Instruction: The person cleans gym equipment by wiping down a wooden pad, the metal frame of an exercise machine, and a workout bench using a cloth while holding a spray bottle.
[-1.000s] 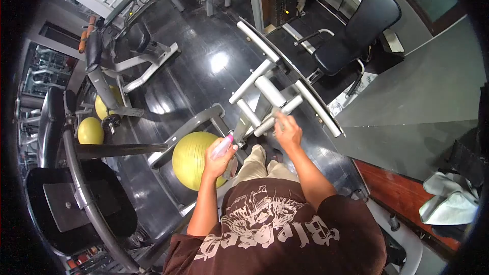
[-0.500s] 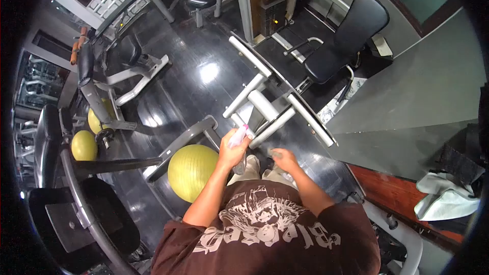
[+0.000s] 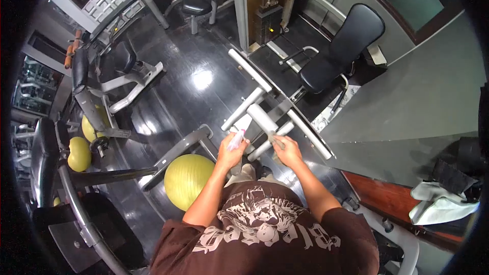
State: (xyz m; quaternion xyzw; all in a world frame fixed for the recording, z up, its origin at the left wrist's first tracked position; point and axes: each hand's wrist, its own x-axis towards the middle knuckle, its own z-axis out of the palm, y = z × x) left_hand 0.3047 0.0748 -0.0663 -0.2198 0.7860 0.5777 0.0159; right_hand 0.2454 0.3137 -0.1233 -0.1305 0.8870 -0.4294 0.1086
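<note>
My left hand (image 3: pixel 230 155) is closed around a small clear bottle (image 3: pixel 236 141) with a pink tip, held upright in front of my body. My right hand (image 3: pixel 288 152) has its fingers closed on a greyish cloth (image 3: pixel 276 141), mostly hidden by the fingers. Just beyond both hands stands a light-grey metal gym frame (image 3: pixel 263 118) with several round bars. The cloth appears close to one of its bars, but I cannot tell whether they touch.
A yellow-green exercise ball (image 3: pixel 187 181) sits left of my legs beside a grey machine frame (image 3: pixel 178 154). Ahead is a black padded seat (image 3: pixel 322 74). A grey partition (image 3: pixel 402 117) runs along the right, with white cloth (image 3: pixel 442 206) lying near it.
My right hand has risen and moved forward with the cloth, towards the metal frame. My left hand still holds the bottle, slightly further forward. The view has shifted a little.
</note>
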